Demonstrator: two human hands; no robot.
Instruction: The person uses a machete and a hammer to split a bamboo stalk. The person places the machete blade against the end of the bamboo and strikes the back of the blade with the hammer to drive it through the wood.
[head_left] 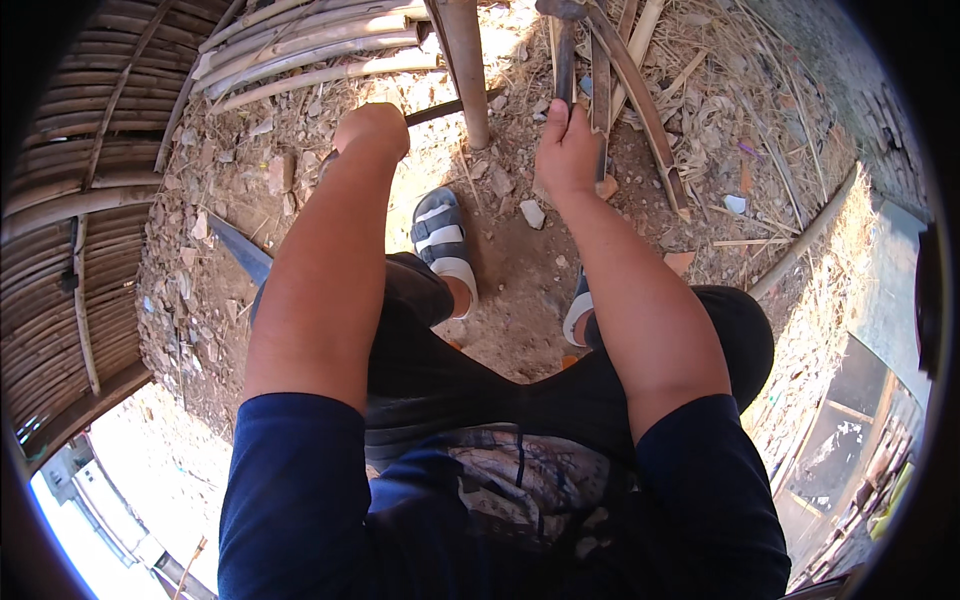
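My left hand (370,130) is closed on a long dark-bladed knife (435,110); its handle is mostly hidden by the fist. The blade points right and meets an upright bamboo pole (463,75); whether it cuts into the pole or passes behind it I cannot tell. To the right of the pole, my right hand (566,155) grips a hammer (566,60) by its dark handle, thumb laid along it, with the head at the top edge of the view. Split bamboo pieces (640,95) lie just beside and beyond the right hand.
A stack of bamboo strips (310,50) lies at the far left. Left of my forearm is a blue-grey metal blade (240,250), like a saw's. Stones, chips and dry straw litter the dirt ground (520,270). A bamboo slat wall (75,200) stands left; my sandaled foot (440,235) is near the pole.
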